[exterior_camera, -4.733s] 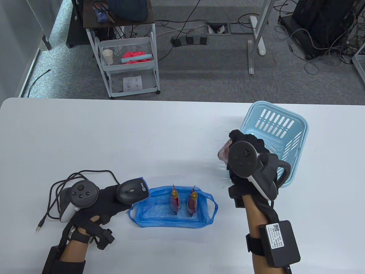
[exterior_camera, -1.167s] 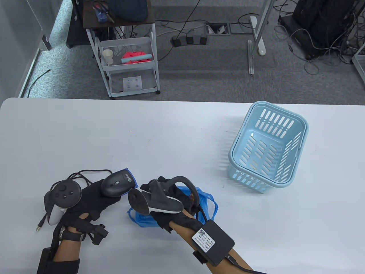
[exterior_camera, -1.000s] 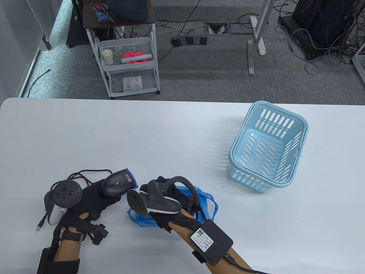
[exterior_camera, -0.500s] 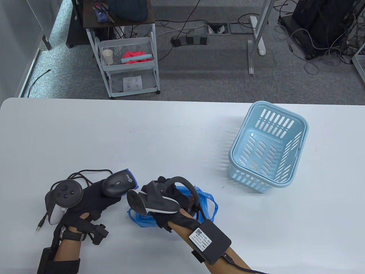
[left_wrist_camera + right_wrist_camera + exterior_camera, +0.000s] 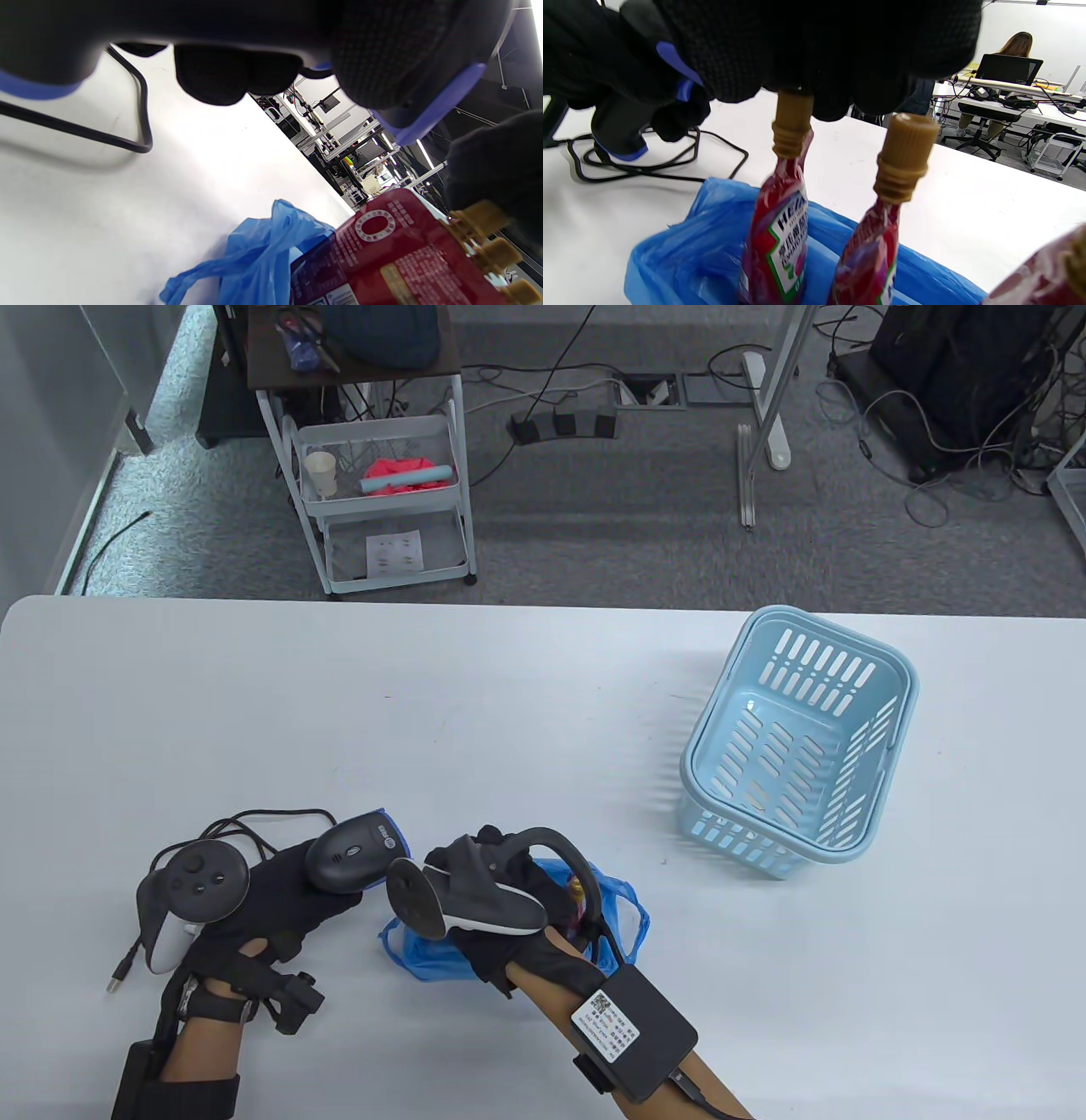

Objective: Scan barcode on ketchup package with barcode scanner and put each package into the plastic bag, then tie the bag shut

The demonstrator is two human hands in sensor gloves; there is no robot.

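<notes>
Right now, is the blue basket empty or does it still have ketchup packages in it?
Empty. In the table view the basket shows only its bare slotted floor and walls. The ketchup packages stand in the plastic bag.

table view: high above, looking down on the white table [image 5: 509,704] with floor beyond | left wrist view: low near the tabletop, tilted, close to the crumpled blue plastic bag [image 5: 258,254] | right wrist view: close, level across the same bag [image 5: 678,254] | shared: bag, tabletop

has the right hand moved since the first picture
Yes. The right hand has come away from the basket and now hovers over the blue bag, near the scanner.
</notes>
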